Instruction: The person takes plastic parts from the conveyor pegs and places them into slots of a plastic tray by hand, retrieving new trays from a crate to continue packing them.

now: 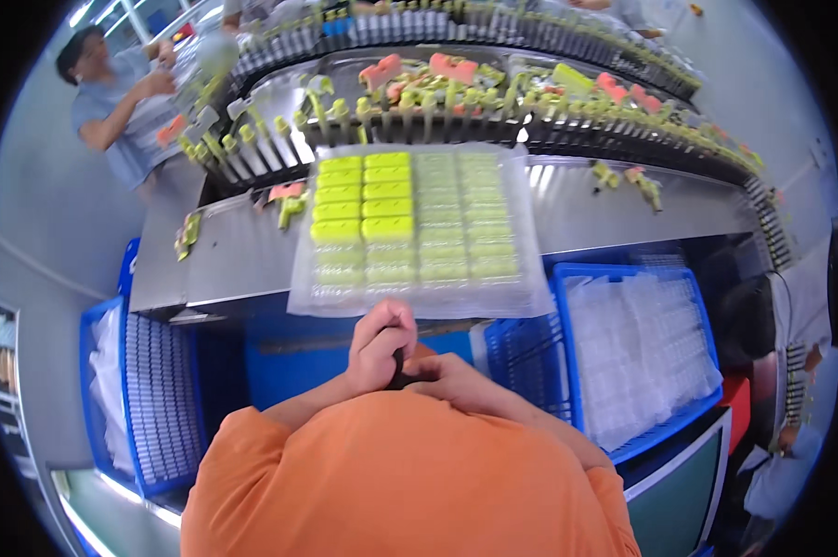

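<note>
Close in front of my orange shirt, my left hand is raised in a closed fist. Lower and beside it, my right hand has curled fingers, partly hidden. A narrow black strap-like thing shows between the two hands; its kind and ends cannot be made out. Just beyond my hands, a clear plastic tray lies over the near edge of the metal bench, touched by neither hand. Bright yellow-green blocks fill its far left compartments. Its right columns look paler, as if seen through plastic.
Blue crates stand low at left and right, the right one holding clear trays. Small green and pink parts lie on the metal bench. Rows of upright green-topped pieces stand behind. A person works at far left.
</note>
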Tool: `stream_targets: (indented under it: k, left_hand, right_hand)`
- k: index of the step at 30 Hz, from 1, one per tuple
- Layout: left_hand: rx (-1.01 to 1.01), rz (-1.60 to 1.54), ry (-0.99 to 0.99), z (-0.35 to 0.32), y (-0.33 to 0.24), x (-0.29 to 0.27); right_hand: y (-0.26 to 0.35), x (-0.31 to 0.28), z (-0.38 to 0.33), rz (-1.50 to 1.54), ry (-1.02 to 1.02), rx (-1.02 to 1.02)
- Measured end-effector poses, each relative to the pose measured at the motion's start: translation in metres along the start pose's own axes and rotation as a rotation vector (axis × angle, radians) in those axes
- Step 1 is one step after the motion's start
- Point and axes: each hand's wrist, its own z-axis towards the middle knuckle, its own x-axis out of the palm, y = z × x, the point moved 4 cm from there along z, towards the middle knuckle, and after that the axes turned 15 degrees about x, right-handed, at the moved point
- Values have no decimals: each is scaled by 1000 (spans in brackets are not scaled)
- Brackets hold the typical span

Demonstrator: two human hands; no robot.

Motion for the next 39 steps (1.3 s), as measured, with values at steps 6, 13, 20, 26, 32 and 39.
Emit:
stream_targets:
  k: [6, 13, 20, 26, 32, 39]
  left_hand:
    - [30, -223, 56, -12, 5, -6]
    - [-576, 155, 237, -77, -2, -44]
    - [-184, 261, 23, -83, -16, -49]
    - [-79, 737, -49, -75, -19, -64]
    - [-374, -73, 733, -58, -70, -85]
    - [-673, 201, 334, -74, -16, -81]
  right_hand:
    - [-16, 2, 7, 213, 212, 174]
    - [-26, -11, 9, 375, 58, 111]
    - [-6, 3, 9, 140, 58, 216]
    - [-12, 2, 18, 227, 33, 115]
    - [-13, -7, 17, 331, -60, 123]
    - [0, -2, 20, 117, -96, 55]
